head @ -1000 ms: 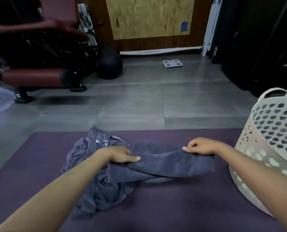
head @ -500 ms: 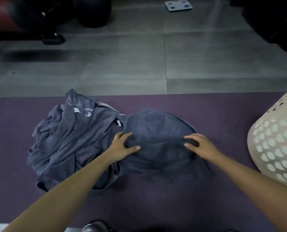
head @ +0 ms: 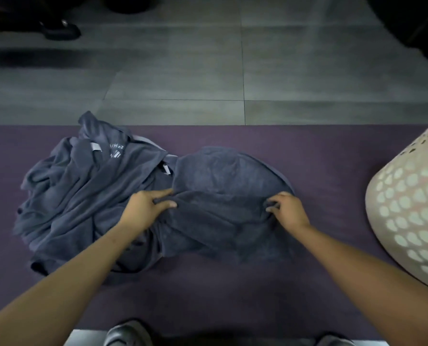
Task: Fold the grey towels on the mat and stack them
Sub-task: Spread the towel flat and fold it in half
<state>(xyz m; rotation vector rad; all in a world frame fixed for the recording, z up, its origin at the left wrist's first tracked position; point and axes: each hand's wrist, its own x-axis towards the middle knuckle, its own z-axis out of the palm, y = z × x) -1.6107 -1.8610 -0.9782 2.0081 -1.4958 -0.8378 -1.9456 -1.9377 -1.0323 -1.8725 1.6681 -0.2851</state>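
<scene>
We pinch a grey terry towel mid-frame with left hand and right hand; crumpled grey towel pile left, purple mat, grey tiled floor, perforated cream basket right.

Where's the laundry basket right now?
The laundry basket stands at the right edge of the head view, on the purple mat, just right of the right hand.
</scene>
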